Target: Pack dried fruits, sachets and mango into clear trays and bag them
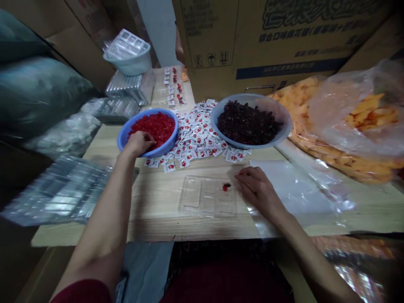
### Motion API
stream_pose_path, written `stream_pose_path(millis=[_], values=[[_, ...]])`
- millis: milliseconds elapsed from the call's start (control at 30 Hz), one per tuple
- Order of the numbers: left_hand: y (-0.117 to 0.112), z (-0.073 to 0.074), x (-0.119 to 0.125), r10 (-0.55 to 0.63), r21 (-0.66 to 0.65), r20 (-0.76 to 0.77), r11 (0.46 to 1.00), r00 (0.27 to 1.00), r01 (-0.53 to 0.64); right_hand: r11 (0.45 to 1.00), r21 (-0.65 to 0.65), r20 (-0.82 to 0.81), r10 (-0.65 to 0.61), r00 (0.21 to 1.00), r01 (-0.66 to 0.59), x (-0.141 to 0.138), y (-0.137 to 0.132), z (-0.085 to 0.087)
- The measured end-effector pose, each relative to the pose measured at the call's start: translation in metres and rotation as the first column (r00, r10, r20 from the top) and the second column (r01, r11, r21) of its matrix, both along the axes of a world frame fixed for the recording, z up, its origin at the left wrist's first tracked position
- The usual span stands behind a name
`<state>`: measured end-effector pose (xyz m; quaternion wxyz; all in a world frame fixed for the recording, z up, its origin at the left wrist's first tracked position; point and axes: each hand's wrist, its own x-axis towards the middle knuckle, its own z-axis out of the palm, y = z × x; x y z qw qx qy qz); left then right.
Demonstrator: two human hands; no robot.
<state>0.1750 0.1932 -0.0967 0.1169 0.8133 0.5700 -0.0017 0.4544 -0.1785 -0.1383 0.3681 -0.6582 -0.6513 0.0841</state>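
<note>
Picking red pieces (pixel 159 126) at ten o'clock, pinch lightly; whether your left hand (pixel 139 144) or right hand (pixel 257 187) grips anything is unclear.

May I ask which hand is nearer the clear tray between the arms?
Right: the right hand is beside the clear tray; the left hand is farther, beyond its far left corner, at the blue bowl.

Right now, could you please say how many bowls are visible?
3: the blue bowl under the left hand, the translucent bowl of dark pieces, and the rear bowl atop stacked trays. Others may be hidden.
</note>
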Motion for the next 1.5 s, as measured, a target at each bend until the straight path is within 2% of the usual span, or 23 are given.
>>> stream_pose_path(millis=[133,200,267,333,400,467,533,600,667,700,733,767,833,933,1000,1033,1100,1167,1267,1367,1433,1500], values=[[-0.007,-0.005,-0.006,-0.030,0.022,0.009,0.999,1.000,0.030,0.995,0.062,-0.019,-0.079,0.997,0.080,0.024,-0.005,0.012],[-0.009,-0.007,-0.011,0.018,0.051,0.020,0.999,1.000,-0.019,0.974,0.152,-0.011,-0.167,0.986,0.166,0.048,0.010,0.020],[-0.008,-0.011,-0.015,0.081,0.095,0.078,0.992,0.994,-0.089,0.947,0.194,0.023,-0.265,0.964,0.256,0.076,0.035,0.029],[-0.008,-0.014,-0.017,0.104,0.135,0.203,0.982,0.974,-0.133,0.944,0.073,0.100,-0.328,0.939,0.322,0.102,0.067,0.035],[-0.012,-0.015,-0.018,0.098,0.198,0.374,0.963,0.922,-0.182,0.921,-0.136,0.168,-0.342,0.925,0.365,0.120,0.097,0.035],[-0.024,-0.011,-0.017,0.095,0.238,0.565,0.932,0.819,-0.273,0.884,-0.269,0.193,-0.340,0.920,0.383,0.129,0.122,0.028],[-0.049,-0.004,-0.013,0.064,0.209,0.736,0.926,0.674,-0.316,0.861,-0.319,0.194,-0.349,0.917,0.395,0.132,0.138,0.018],[-0.089,0.002,-0.002,0.019,0.129,0.835,0.965,0.550,-0.229,0.838,-0.348,0.188,-0.377,0.907,0.420,0.132,0.147,0.009],[-0.139,0.004,0.016,-0.037,0.058,0.848,0.998,0.529,-0.022,0.823,-0.354,0.172,-0.410,0.896,0.444,0.133,0.151,0.004],[-0.166,0.001,0.027,-0.076,0.014,0.832,0.993,0.549,0.117,0.820,-0.344,0.160,-0.429,0.889,0.457,0.133,0.151,0.004],[-0.192,-0.004,0.038,-0.119,-0.039,0.806,0.967,0.579,0.253,0.821,-0.324,0.144,-0.447,0.883,0.469,0.134,0.150,0.006],[-0.215,-0.011,0.048,-0.155,-0.070,0.788,0.939,0.595,0.336,0.825,-0.297,0.126,-0.465,0.876,0.480,0.134,0.147,0.009],[-0.253,-0.027,0.067,-0.222,-0.107,0.742,0.892,0.633,0.439,0.837,-0.227,0.085,-0.493,0.866,0.498,0.130,0.136,0.019],[-0.279,-0.049,0.084,-0.386,-0.053,0.654,0.835,0.651,0.548,0.897,-0.039,-0.103,-0.442,0.891,0.440,0.106,0.097,0.031],[-0.283,-0.056,0.088,-0.483,0.028,0.603,0.808,0.635,0.588,0.945,0.076,-0.264,-0.290,0.920,0.319,0.077,0.061,0.032],[-0.284,-0.057,0.087,-0.512,0.069,0.584,0.805,0.630,0.589,0.966,0.079,-0.315,-0.211,0.925,0.247,0.060,0.042,0.029],[-0.284,-0.057,0.084,-0.536,0.137,0.562,0.811,0.630,0.568,0.988,0.021,-0.370,-0.132,0.920,0.150,0.025,0.009,0.018],[-0.284,-0.052,0.078,-0.526,0.170,0.566,0.828,0.635,0.534,0.997,-0.006,-0.346,-0.071,0.936,0.073,-0.005,-0.011,0.004],[-0.276,-0.041,0.064,-0.466,0.174,0.613,0.868,0.639,0.466,0.999,-0.006,-0.215,0.030,0.976,-0.032,-0.032,-0.020,-0.016],[-0.251,-0.030,0.044,-0.370,0.178,0.641,0.924,0.673,0.338,0.998,0.000,-0.065,0.067,0.996,-0.067,-0.038,-0.016,-0.025],[-0.225,-0.025,0.025,-0.287,0.205,0.623,0.958,0.728,0.202,0.997,0.005,-0.002,0.080,0.997,-0.080,-0.036,-0.014,-0.025],[-0.199,-0.023,0.003,-0.203,0.242,0.548,0.967,0.812,0.079,0.996,0.026,0.009,0.084,0.996,-0.084,-0.033,-0.014,-0.022]])
